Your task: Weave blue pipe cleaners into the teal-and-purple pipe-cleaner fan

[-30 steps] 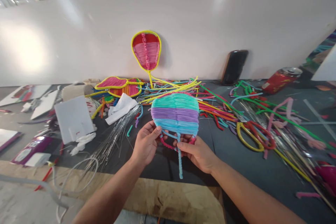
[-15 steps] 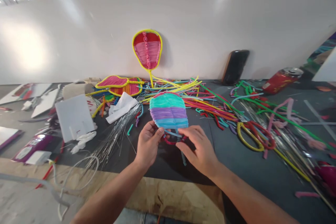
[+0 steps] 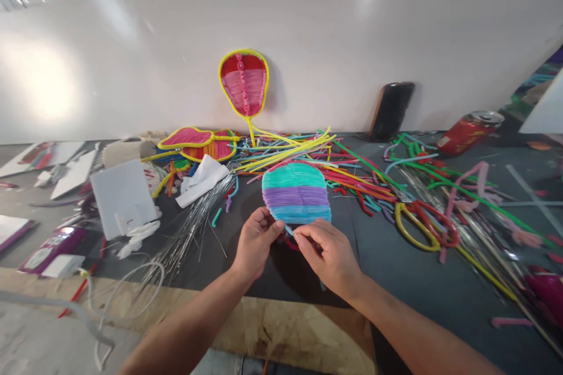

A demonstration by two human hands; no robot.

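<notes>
A fan-shaped panel of pipe cleaners [image 3: 295, 194], banded turquoise, purple and blue, is held up over the dark table. My left hand [image 3: 259, 240] grips its lower left edge between thumb and fingers. A light blue pipe cleaner end [image 3: 289, 229] crosses the bottom of the panel, and my right hand [image 3: 328, 252] pinches it with thumb and forefinger. Part of a dark pink rim shows below, between the hands; my fingers hide the rest of the lower edge.
Behind lie loose pipe cleaners [image 3: 285, 149]; a finished pink and red paddle shape [image 3: 244, 85] stands against the white board [image 3: 308, 29]. Scissors [image 3: 416, 227], a phone [image 3: 391, 111] and a red can [image 3: 470, 133] are to the right. Thin wires [image 3: 189, 231] and a white cable [image 3: 127, 313] lie left.
The panel and my left hand have shifted slightly right. My right thumb and forefinger, apart before, have closed on the light blue pipe cleaner.
</notes>
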